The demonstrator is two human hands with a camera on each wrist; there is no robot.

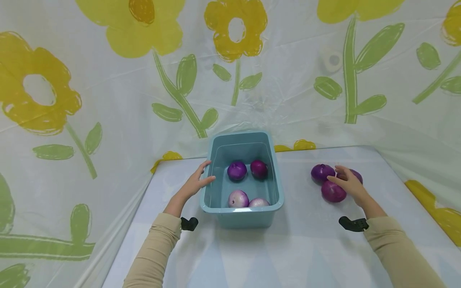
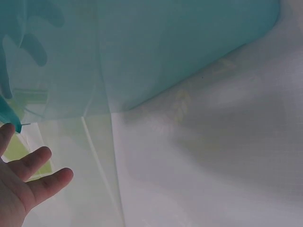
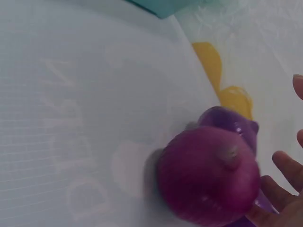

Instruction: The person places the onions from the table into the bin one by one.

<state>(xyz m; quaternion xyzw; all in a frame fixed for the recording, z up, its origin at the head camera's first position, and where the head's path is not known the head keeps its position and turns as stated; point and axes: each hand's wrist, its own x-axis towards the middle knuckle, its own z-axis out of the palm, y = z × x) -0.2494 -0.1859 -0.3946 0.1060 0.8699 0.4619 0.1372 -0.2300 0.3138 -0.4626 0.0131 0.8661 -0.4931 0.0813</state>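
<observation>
A blue-green plastic bin stands on the table. Inside it are two dark purple onions toward the back and two paler purple-white onions near the front wall. My left hand is at the bin's left rim with fingers spread; in the left wrist view a fingertip is close to the rim, and contact is unclear. To the right, three purple onions lie grouped: a left one, a front one and one partly hidden. My right hand hovers over them, fingers parted, gripping none.
A pale tabletop extends around the bin and onions. Behind it and to the left hangs a white sheet printed with yellow flowers and green leaves. A dark wrist camera sits at the right cuff, another at the left.
</observation>
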